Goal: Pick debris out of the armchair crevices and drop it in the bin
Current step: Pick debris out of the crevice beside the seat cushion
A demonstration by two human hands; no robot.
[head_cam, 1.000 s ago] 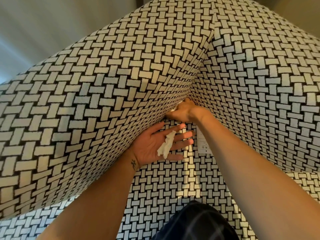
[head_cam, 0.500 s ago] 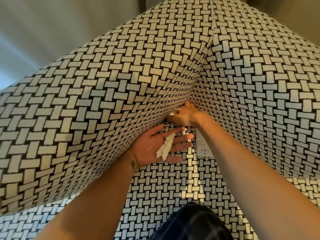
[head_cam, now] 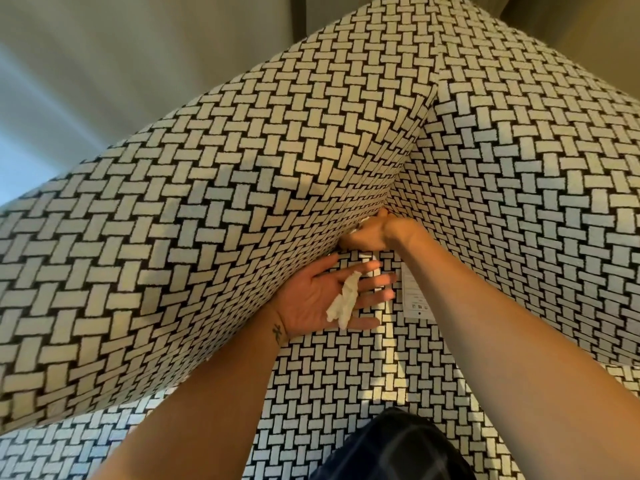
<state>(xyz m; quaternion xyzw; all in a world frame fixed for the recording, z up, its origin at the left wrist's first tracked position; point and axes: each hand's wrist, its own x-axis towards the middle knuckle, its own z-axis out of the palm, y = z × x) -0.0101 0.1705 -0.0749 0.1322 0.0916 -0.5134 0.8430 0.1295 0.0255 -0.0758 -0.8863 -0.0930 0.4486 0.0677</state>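
Nearest me, a dark plaid cloth (head_cam: pixel 391 445) covers the lower edge of view. Beyond it is the armchair's seat cushion (head_cam: pixel 329 375), a coarse basket-weave fabric of white rectangular blocks on black. A flat white printed label (head_cam: pixel 417 292) lies on the seat, just beside my right forearm. My left hand (head_cam: pixel 322 296) rests palm up against the armrest (head_cam: pixel 173 254), fingers straight and slightly spread. A crumpled white tissue scrap (head_cam: pixel 344 301), soft and irregular, lies loose across its palm and fingers, not gripped. Farther in, my right hand (head_cam: pixel 369 232) is pushed into the crevice where armrest, seat and backrest (head_cam: pixel 519 168) meet. The bulging armrest hides its fingertips. A sliver of white shows at them, possibly more tissue, but I cannot tell whether the hand grips anything. Behind the chair is a plain grey-beige wall (head_cam: pixel 104 64).
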